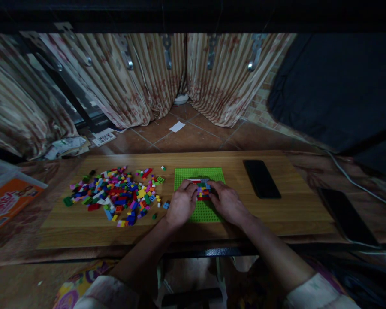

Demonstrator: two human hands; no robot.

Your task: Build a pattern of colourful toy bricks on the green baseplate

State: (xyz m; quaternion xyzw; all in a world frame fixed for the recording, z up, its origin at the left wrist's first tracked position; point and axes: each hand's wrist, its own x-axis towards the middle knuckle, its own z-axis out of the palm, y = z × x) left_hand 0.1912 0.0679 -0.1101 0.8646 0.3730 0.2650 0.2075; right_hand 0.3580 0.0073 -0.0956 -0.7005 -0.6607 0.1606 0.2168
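A green studded baseplate [209,213] lies on the wooden board in front of me. On it stands a small multicoloured toy brick build [203,190], with red, blue, yellow and white pieces showing. My left hand [182,203] grips the build's left side, fingers curled against it. From the right, my right hand [228,201] holds the opposite side, thumb and forefinger bent onto the bricks. The fingers partly cover the build, and whether a loose brick is between them cannot be made out.
A spread pile of loose toy bricks [116,193] covers the left of the wooden board [167,234]. One black phone [261,179] lies right of the baseplate; another dark phone [349,216] sits beyond the board's right edge, near a white cable [357,178]. An orange-labelled plastic box [11,197] stands far left.
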